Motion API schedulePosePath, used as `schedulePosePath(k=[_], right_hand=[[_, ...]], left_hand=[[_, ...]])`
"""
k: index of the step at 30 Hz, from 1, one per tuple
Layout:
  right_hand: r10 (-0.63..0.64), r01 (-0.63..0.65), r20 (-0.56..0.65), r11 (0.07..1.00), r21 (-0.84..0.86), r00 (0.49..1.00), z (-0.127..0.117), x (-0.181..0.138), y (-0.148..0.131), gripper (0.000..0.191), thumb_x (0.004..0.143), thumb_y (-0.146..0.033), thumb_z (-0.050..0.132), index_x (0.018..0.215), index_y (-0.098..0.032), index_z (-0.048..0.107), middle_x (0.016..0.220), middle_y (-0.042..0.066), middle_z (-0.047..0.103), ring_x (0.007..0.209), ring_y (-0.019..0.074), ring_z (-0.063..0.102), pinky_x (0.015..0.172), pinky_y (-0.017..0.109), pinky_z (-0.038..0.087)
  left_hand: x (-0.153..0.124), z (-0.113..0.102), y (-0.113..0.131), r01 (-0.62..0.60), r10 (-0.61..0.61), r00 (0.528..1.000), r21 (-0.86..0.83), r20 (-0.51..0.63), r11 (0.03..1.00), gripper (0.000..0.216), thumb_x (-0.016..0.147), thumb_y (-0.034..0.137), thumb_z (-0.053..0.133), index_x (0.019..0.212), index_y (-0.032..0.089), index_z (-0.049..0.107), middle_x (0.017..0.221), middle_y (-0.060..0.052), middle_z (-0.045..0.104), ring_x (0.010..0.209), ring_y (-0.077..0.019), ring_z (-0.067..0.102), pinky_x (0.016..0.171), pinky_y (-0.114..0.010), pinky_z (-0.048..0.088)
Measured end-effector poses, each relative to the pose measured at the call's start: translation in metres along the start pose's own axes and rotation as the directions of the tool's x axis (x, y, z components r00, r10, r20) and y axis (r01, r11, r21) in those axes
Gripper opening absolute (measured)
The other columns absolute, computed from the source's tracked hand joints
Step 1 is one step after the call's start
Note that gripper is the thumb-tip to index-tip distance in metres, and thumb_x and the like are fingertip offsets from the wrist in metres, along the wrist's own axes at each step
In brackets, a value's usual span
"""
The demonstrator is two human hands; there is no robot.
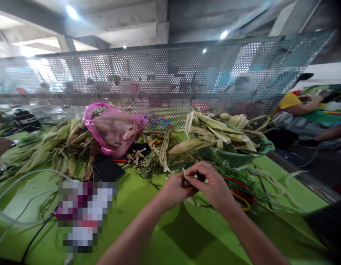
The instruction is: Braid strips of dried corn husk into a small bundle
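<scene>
My left hand (174, 189) and my right hand (211, 184) meet above the green table (137, 209), fingers pinched together on a small dark piece with a pale husk strip (187, 178) sticking up from it. What the piece is I cannot make out. Beyond the hands lies a green basin (236, 158) heaped with pale corn husks (214, 132). Just right of my right hand lie red and yellow handled scissors (242, 197) among green stalks.
A pink plastic bag (113, 129) sits on a husk pile (49, 147) at left, a black phone (108, 169) in front of it. White and black cables (21, 206) cross the left. A perforated metal screen (170, 77) backs the table. Another person's hand (0, 145) shows far left; a person in yellow (294, 105) sits at right.
</scene>
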State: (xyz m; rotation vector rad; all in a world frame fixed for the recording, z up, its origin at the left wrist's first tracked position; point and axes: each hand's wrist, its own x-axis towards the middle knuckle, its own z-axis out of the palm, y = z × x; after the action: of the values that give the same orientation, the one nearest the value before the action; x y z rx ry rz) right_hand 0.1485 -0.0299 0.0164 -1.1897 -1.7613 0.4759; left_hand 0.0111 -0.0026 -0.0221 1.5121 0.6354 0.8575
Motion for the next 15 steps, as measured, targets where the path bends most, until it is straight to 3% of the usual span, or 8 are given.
schedulePosePath(k=[4, 9, 11, 15], right_hand=[[0.090, -0.083, -0.100, 0.994, 0.067, 0.991, -0.003, -0.001, 0.003, 0.011, 0.080, -0.032, 0.064, 0.077, -0.021, 0.064, 0.077, 0.002, 0.059, 0.073, 0.0182, 0.055, 0.066, 0.030, 0.043], [0.196, -0.175, -0.181, 0.977, 0.125, 0.964, -0.004, -0.001, 0.009, 0.017, 0.081, -0.037, 0.064, 0.080, -0.020, 0.063, 0.075, 0.001, 0.061, 0.072, 0.0179, 0.055, 0.069, 0.031, 0.044], [0.197, -0.172, -0.232, 0.977, 0.125, 0.953, -0.004, -0.001, 0.010, 0.021, 0.081, -0.039, 0.064, 0.090, -0.020, 0.063, 0.084, 0.003, 0.062, 0.072, 0.0174, 0.055, 0.069, 0.031, 0.045], [0.042, -0.076, -0.346, 0.993, -0.086, 0.937, -0.006, -0.003, 0.002, 0.034, 0.080, -0.042, 0.066, 0.108, -0.022, 0.059, 0.105, 0.007, 0.054, 0.074, 0.0169, 0.053, 0.068, 0.032, 0.046]], left_hand=[[-0.003, 0.000, 0.000, 0.056, -0.063, 0.996, 0.114, 0.060, 0.992, 0.012, 0.072, 0.019, 0.064, 0.082, 0.015, 0.059, 0.068, 0.003, 0.048, 0.062, -0.0089, 0.040, 0.062, -0.022, 0.035], [-0.005, 0.002, 0.008, 0.103, -0.111, 0.980, 0.057, 0.165, 0.993, 0.011, 0.074, 0.023, 0.063, 0.081, 0.016, 0.058, 0.072, 0.002, 0.049, 0.066, -0.0102, 0.042, 0.065, -0.023, 0.035], [-0.004, 0.002, 0.010, 0.105, -0.104, 0.989, -0.003, 0.108, 0.994, 0.016, 0.074, 0.028, 0.065, 0.082, 0.016, 0.058, 0.076, 0.000, 0.052, 0.070, -0.0117, 0.045, 0.068, -0.024, 0.037], [0.000, -0.003, 0.014, 0.039, -0.073, 0.981, -0.188, -0.178, 0.981, 0.028, 0.076, 0.040, 0.065, 0.089, 0.016, 0.058, 0.078, 0.000, 0.052, 0.070, -0.0106, 0.044, 0.066, -0.022, 0.034]])
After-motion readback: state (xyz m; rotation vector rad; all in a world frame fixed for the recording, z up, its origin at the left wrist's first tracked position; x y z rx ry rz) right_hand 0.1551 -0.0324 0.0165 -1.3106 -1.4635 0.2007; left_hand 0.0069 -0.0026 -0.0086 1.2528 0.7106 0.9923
